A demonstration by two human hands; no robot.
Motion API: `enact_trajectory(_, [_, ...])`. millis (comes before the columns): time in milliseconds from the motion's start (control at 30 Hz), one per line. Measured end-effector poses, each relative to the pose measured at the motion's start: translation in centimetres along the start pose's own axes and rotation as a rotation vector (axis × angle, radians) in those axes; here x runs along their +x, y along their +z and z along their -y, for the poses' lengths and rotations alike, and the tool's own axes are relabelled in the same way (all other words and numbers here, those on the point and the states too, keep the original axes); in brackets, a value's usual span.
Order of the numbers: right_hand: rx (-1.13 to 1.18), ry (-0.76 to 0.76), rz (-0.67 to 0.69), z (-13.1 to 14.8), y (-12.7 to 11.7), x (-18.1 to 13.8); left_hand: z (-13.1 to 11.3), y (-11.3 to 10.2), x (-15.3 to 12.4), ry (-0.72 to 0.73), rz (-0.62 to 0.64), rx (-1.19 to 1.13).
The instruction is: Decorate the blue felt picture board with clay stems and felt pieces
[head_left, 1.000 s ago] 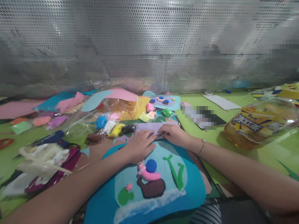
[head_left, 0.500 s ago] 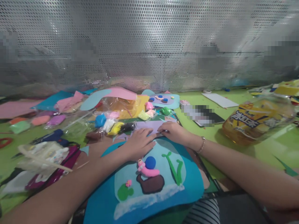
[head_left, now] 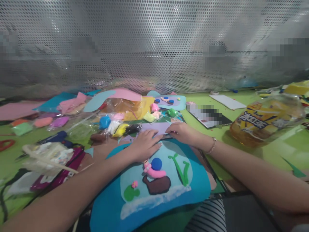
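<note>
A clay picture on layered blue card (head_left: 200, 187) lies before me, its near edge bending down. On it are a pink clay figure (head_left: 156, 173), a blue clay disc (head_left: 156, 164), a brown clay shape (head_left: 158, 186), green clay stems (head_left: 180, 170) and a green leaf shape with a pink flower. My left hand (head_left: 147, 145) rests on the card's far part, fingers stretched out and holding nothing visible. Beside it, my right hand (head_left: 182, 132) bends its fingers together at the far edge, by a strip of purple paper (head_left: 154, 128). What lies under those fingertips is hidden.
Bagged coloured clay (head_left: 105, 122) and paper sheets (head_left: 58, 102) lie to the left and back. A magenta pouch (head_left: 48, 180) sits left. A phone-like device (head_left: 205, 116) and a lying drink bottle (head_left: 263, 119) are right. A metal mesh (head_left: 154, 42) stands behind.
The view has tilted slightly, so the card appears a little higher and further right. My right hand has shifted slightly right; my left hand stays flat on the card.
</note>
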State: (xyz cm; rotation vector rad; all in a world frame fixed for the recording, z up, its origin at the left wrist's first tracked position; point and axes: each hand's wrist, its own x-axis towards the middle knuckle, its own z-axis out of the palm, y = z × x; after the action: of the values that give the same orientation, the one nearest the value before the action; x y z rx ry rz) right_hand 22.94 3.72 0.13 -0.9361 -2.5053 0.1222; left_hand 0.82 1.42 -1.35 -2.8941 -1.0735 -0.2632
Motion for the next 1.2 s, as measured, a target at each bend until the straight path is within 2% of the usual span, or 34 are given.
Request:
enact_trajectory(433, [-0.029,0.015,0.085,-0.3,0.1,-0.1,0.2,0.2,0.0,-0.010,0.002,0.006])
enact_trajectory(633, [-0.053,0.049,0.165,0.1,-0.5,-0.1,0.3,0.2,0.0,-0.005,-0.006,-0.006])
enact_trajectory(1200, [-0.123,0.094,0.266,0.6,-1.8,-0.1,0.0,-0.3,-0.1,0.001,0.007,-0.016])
